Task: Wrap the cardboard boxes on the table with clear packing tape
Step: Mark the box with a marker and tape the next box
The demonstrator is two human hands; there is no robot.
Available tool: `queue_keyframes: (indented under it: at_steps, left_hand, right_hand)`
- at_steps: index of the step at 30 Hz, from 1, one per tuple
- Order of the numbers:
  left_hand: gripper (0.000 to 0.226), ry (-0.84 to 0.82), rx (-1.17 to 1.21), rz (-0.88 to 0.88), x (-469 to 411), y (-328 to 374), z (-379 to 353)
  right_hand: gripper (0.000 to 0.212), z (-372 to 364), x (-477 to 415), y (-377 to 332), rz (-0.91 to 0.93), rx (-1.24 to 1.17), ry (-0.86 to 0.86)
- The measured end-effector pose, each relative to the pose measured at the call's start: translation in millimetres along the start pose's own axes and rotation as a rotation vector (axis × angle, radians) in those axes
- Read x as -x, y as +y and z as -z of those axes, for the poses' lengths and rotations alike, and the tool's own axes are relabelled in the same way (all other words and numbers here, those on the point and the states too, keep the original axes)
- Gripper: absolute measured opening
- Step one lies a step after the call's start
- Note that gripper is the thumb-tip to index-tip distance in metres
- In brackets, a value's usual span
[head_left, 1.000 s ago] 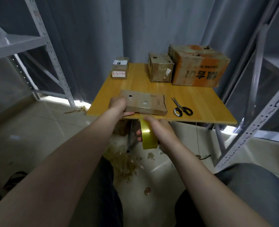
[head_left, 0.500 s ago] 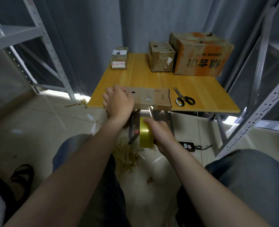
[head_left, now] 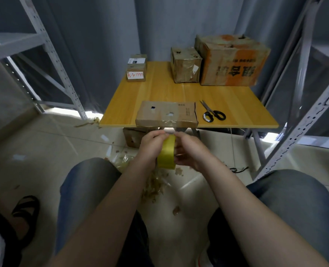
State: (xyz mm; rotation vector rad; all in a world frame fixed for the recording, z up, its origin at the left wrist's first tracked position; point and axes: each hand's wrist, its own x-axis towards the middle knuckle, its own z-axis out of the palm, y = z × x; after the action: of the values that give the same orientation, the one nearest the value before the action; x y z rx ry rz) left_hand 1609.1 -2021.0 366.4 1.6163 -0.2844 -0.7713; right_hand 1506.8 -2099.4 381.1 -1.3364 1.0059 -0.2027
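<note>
Fingers (head_left: 157, 134) of the left hand (head_left: 151, 146) are curled narrow against the near side of the tape roll (head_left: 166, 156), their tips drawn up to its top edge. The right hand (head_left: 187, 152) grips the roll from the other side, fingers bent round it, with thumb and forefinger pinching at that same top edge. The tips of both hands meet there. Whether they hold a free tape end cannot be told, as the spot is small and washed by glare. The roll is held edge-on in the air, below and just in front of the table (head_left: 159, 91) edge, between the person's knees.

A flat cardboard box (head_left: 166, 114) lies at the near edge of the table, directly above the hands, with glossy tape visible on its front face. Neither hand touches it. Scissors (head_left: 213, 113) lie just beside it to the right. A small box (head_left: 136, 68), a medium box (head_left: 186, 67) and a large printed box (head_left: 231, 60) stand at the far side, well apart from the hands.

Risks, as judged:
- The flat box is unrestrained, so a pull on any tape fixed to it could drag it off the edge.
- A badly lifted end may split or fold onto itself.
- Tape scraps (head_left: 156, 182) on the floor could foul a dangling strip.
</note>
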Motion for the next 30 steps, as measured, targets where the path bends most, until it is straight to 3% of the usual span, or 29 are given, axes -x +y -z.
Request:
queue_keyframes:
  at_steps: [3,8,11,14,18,20,23,26,30]
  left_hand:
    - [0.013,-0.018,0.040,0.020,5.3,4.7,-2.8]
    - [0.005,-0.031,0.030,0.098,5.8,6.1,-1.1]
    - [0.007,-0.004,0.000,0.121,5.5,7.8,-2.3]
    - [0.014,-0.013,-0.011,0.139,6.2,10.9,-3.8]
    - [0.014,-0.012,-0.035,0.149,7.6,15.2,-5.8]
    - [0.014,-0.028,-0.022,0.154,7.8,16.3,-6.2]
    - [0.014,-0.032,-0.025,0.161,8.7,17.5,-5.6]
    - [0.013,-0.033,-0.030,0.159,7.0,16.3,-5.0]
    - [0.016,-0.044,-0.037,0.139,6.5,16.1,-2.8]
  right_hand:
    - [0.043,31.8,-0.7,-22.6,0.165,0.412,0.178]
    - [0.025,84.3,-26.9,-69.6,0.279,0.709,0.604]
    - [0.032,99.3,-37.7,-78.1,0.159,0.943,0.588]
    - [0.034,101.3,-51.0,-78.2,0.113,1.007,0.566]
    - [0.035,98.5,-52.7,-82.6,0.131,1.043,0.570]
    - [0.037,91.9,-50.8,-88.8,0.238,0.965,0.568]
    - [0.024,66.9,-49.3,-98.2,0.484,0.521,0.357]
    - [0.017,43.3,-40.9,-101.5,0.427,0.074,-0.059]
    - [0.052,52.7,-24.1,-108.6,0.226,0.162,-0.389]
